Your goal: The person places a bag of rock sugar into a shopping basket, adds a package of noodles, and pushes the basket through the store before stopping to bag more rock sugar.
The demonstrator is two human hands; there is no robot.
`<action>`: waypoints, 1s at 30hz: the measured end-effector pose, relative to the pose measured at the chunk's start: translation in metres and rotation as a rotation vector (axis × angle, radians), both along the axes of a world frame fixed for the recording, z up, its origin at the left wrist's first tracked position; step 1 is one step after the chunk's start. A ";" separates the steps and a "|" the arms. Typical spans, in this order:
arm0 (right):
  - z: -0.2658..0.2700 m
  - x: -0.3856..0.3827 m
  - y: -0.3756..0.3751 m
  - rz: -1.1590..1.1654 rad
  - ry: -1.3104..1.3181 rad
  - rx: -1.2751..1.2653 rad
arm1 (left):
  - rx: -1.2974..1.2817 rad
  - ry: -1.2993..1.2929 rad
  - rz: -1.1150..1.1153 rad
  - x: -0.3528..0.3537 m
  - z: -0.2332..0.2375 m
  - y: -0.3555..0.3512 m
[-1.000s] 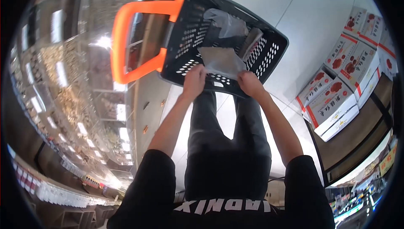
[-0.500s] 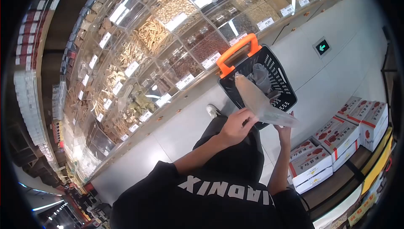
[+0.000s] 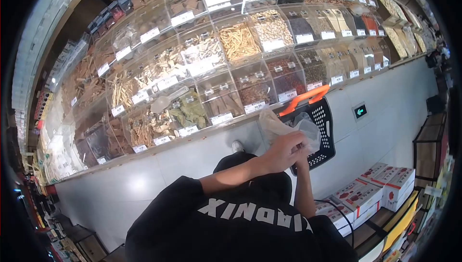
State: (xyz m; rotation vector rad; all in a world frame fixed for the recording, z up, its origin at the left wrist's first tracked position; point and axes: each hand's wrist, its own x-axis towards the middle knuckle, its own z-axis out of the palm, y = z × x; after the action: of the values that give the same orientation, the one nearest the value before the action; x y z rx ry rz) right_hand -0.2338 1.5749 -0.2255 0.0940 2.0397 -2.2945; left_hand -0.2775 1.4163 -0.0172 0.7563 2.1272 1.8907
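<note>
A clear plastic bag (image 3: 272,126) with pale beige contents hangs in front of my body, its loose upper film bunched at my fingers. My left hand (image 3: 284,151) is closed on the gathered film. Close against it, my right hand (image 3: 302,158) also grips the bag, its fingers largely covered by the left hand. Just beyond the bag is a black shopping basket (image 3: 323,132) with an orange handle (image 3: 308,97). The bag and my hands cover part of the basket.
Clear bins of dried goods (image 3: 240,40) with price labels rise in tiers ahead. A plastic scoop (image 3: 166,101) lies on the lower bins at left. White and red cartons (image 3: 358,197) are stacked at right. A green arrow sign (image 3: 360,112) is set in the tiled floor.
My hands have come together at the bag's upper end, and the film that stretched to the right is now bunched. The view has swung left, showing more bins.
</note>
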 end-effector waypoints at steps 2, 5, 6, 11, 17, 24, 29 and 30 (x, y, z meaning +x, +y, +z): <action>0.005 -0.014 -0.039 0.083 0.004 -0.027 | 0.048 0.085 0.081 -0.004 -0.005 -0.032; 0.017 -0.034 -0.090 0.153 0.020 -0.044 | 0.042 0.128 0.139 -0.014 0.017 -0.098; 0.036 -0.038 -0.106 0.169 0.023 -0.043 | 0.066 0.214 0.183 -0.018 0.026 -0.121; 0.131 -0.073 -0.153 0.127 -0.109 0.054 | -0.023 0.090 0.516 -0.027 0.000 -0.237; 0.194 -0.100 -0.170 0.164 -0.344 -0.138 | 0.192 -0.324 0.366 -0.021 -0.044 -0.287; 0.204 -0.144 -0.158 0.275 -0.536 -0.584 | 0.385 -0.346 0.312 -0.017 -0.109 -0.206; 0.194 -0.188 -0.161 0.236 -0.681 -0.667 | 1.222 -0.866 0.220 -0.062 -0.081 -0.165; 0.191 -0.200 -0.161 0.235 -0.710 -0.700 | 1.214 -0.862 0.226 -0.072 -0.075 -0.162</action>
State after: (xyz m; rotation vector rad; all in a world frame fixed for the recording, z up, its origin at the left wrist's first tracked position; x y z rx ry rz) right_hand -0.4337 1.4138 -0.0341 0.5021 0.8286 -2.2242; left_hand -0.3498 1.2542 -0.0925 -0.2401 0.4611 2.7995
